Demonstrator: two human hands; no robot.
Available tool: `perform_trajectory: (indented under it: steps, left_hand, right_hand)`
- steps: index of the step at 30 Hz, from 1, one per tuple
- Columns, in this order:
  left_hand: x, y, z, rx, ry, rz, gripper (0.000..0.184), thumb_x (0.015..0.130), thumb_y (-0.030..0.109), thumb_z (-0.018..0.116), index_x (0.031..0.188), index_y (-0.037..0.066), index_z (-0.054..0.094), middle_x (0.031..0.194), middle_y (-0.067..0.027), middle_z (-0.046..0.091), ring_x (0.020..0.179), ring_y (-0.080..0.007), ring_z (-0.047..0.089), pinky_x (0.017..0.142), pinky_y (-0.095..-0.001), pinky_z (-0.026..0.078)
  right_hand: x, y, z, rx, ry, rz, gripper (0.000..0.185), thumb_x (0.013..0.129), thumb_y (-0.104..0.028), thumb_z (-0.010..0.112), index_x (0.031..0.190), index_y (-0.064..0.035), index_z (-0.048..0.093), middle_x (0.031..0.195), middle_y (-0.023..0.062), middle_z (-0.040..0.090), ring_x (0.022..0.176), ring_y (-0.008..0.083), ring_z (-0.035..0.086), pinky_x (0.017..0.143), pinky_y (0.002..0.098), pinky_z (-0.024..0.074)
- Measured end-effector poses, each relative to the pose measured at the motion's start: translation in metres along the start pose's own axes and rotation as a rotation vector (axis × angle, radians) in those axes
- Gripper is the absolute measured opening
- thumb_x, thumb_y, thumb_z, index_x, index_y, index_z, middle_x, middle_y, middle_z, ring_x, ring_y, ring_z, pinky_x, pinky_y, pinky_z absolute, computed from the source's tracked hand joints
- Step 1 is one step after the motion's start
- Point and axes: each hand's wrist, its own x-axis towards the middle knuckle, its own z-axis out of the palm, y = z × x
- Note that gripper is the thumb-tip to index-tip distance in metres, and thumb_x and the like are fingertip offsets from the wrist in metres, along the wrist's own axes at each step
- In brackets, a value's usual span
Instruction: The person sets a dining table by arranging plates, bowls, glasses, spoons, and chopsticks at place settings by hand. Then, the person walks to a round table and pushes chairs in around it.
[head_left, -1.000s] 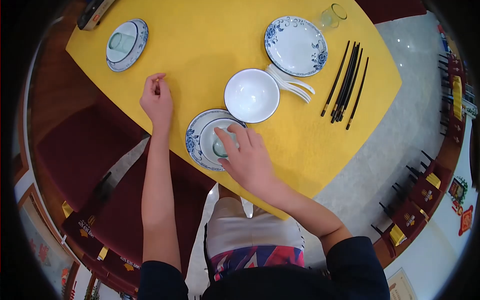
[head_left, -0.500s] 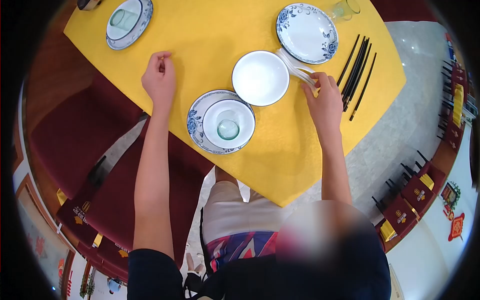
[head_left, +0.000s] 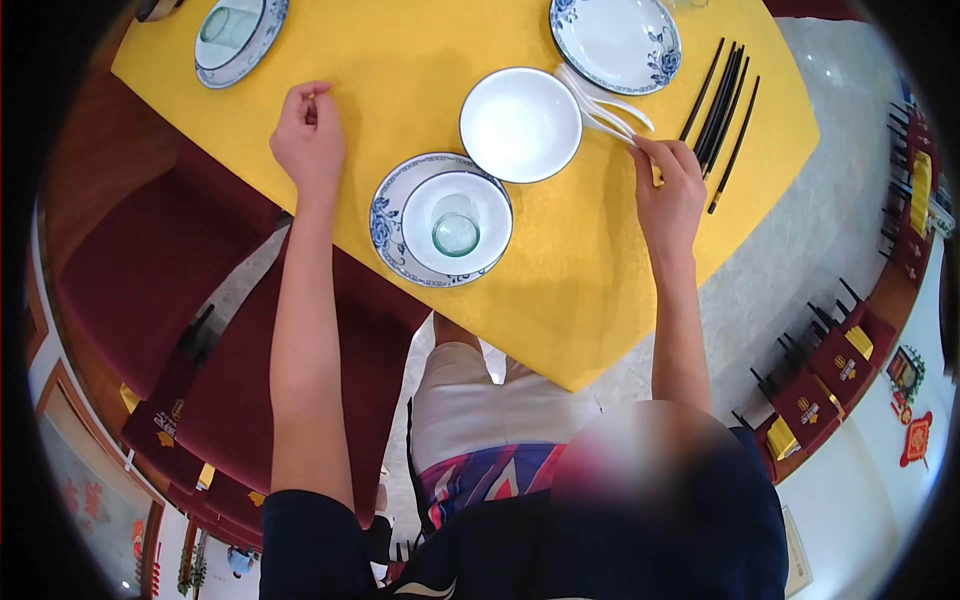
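Observation:
My right hand [head_left: 672,190] pinches the handle tip of a white spoon [head_left: 612,127] between thumb and fingers. More white spoons lie beside it, partly hidden by the rim of a white bowl [head_left: 520,125]. My left hand [head_left: 308,135] hovers over the table's left part, fingers curled, with nothing seen in them. Between my hands, a blue-patterned plate [head_left: 385,222] bears a smaller white bowl [head_left: 418,235] with a clear glass [head_left: 456,234] inside. Several black chopsticks [head_left: 722,112] lie to the right of my right hand.
The yellow tablecloth [head_left: 560,280] covers the table. Another patterned plate [head_left: 615,45] sits beyond the spoons. At the far left, a plate [head_left: 270,40] carries a bowl with a glass [head_left: 228,26]. Dark red chairs [head_left: 165,270] stand along the left edge.
My right hand has moved slightly right, drawing the pinched spoon outward from the others. My left hand stays curled. The view has shifted, so the tableware appears higher.

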Motion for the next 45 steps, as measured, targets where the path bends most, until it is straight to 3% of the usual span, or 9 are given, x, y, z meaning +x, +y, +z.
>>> perform_trajectory:
  steps: [10,14,16,22,26,28,32,36,45]
  left_hand:
    - [-0.032,0.038,-0.042,-0.445,-0.019,-0.185,0.020,0.098,0.006,0.053,0.110,-0.002,0.067,0.076,-0.0016,0.061,0.068,-0.0061,0.049,0.063,-0.0199,0.039]
    - [-0.083,0.099,-0.058,-0.458,-0.422,-0.219,0.022,0.095,0.001,0.053,0.109,-0.003,0.069,0.087,-0.0045,0.066,0.073,-0.0080,0.053,0.068,-0.0224,0.043]
    - [-0.099,0.128,-0.053,-0.502,-0.621,-0.114,0.022,0.094,0.000,0.056,0.113,-0.004,0.068,0.096,-0.0062,0.068,0.081,-0.0085,0.058,0.077,-0.0234,0.046]
    - [-0.121,0.146,-0.036,-0.585,-0.491,-0.116,0.009,0.092,0.005,0.067,0.100,0.001,0.067,0.100,-0.0044,0.070,0.084,-0.0096,0.059,0.073,-0.0239,0.046]
    - [-0.094,0.147,-0.045,-0.493,-0.399,-0.202,0.018,0.103,0.010,0.050,0.106,-0.005,0.060,0.105,-0.0149,0.071,0.090,-0.0117,0.064,0.078,-0.0250,0.048]
    - [-0.067,0.125,-0.059,-0.436,-0.345,-0.200,0.020,0.104,0.016,0.047,0.105,-0.002,0.056,0.089,-0.0164,0.072,0.065,-0.0078,0.056,0.059,-0.0203,0.042]
    - [-0.012,0.095,-0.084,-0.224,-0.253,-0.203,0.020,0.104,0.020,0.049,0.104,0.000,0.054,0.071,-0.0096,0.067,0.052,-0.0051,0.045,0.052,-0.0200,0.037]
    - [0.043,0.068,-0.100,0.319,-0.231,-0.044,0.025,0.101,0.024,0.055,0.105,0.001,0.064,0.061,-0.0036,0.058,0.054,-0.0076,0.050,0.054,-0.0254,0.038]
    - [0.116,0.013,-0.095,0.560,-0.219,0.097,0.029,0.096,0.029,0.061,0.100,0.002,0.069,0.066,-0.0126,0.064,0.062,-0.0268,0.065,0.060,-0.0378,0.048]
  right_hand:
    - [-0.044,-0.044,-0.043,0.368,-0.010,0.471,0.004,0.087,-0.003,0.073,0.090,-0.0017,0.071,0.073,0.0029,0.062,0.066,0.0111,0.057,0.062,0.0258,0.0438]
    - [-0.049,-0.080,-0.033,0.933,-0.073,0.785,0.008,0.090,-0.004,0.070,0.097,-0.0014,0.069,0.080,-0.0001,0.062,0.071,0.0069,0.054,0.065,0.0229,0.0419]
    - [-0.053,-0.104,-0.022,1.107,-0.145,0.769,0.010,0.090,-0.004,0.070,0.100,-0.0019,0.068,0.082,0.0008,0.063,0.071,0.0069,0.053,0.064,0.0228,0.0417]
    - [-0.043,-0.136,-0.005,1.177,-0.188,0.608,0.013,0.087,-0.003,0.071,0.100,-0.0027,0.068,0.085,0.0058,0.064,0.070,0.0115,0.057,0.062,0.0268,0.0451]
    - [-0.026,-0.111,-0.002,0.754,-0.093,0.304,0.015,0.084,-0.004,0.072,0.098,-0.0035,0.067,0.091,0.0100,0.066,0.073,0.0192,0.064,0.063,0.0313,0.0497]
    - [-0.020,-0.076,0.011,0.526,-0.007,0.426,0.021,0.084,-0.009,0.074,0.102,-0.0056,0.065,0.095,0.0080,0.067,0.074,0.0212,0.064,0.066,0.0329,0.0502]
    - [-0.007,-0.022,0.020,0.202,0.068,0.287,0.015,0.088,-0.010,0.071,0.101,-0.0049,0.066,0.096,0.0077,0.064,0.087,0.0242,0.061,0.072,0.0349,0.0482]
    - [-0.007,-0.012,0.026,0.148,0.004,0.277,0.013,0.089,-0.011,0.070,0.099,-0.0051,0.065,0.097,0.0082,0.062,0.088,0.0253,0.061,0.072,0.0357,0.0483]
    - [-0.005,0.000,0.026,0.066,0.055,0.155,0.010,0.088,-0.009,0.070,0.094,-0.0049,0.064,0.092,0.0070,0.061,0.085,0.0257,0.061,0.072,0.0361,0.0485]
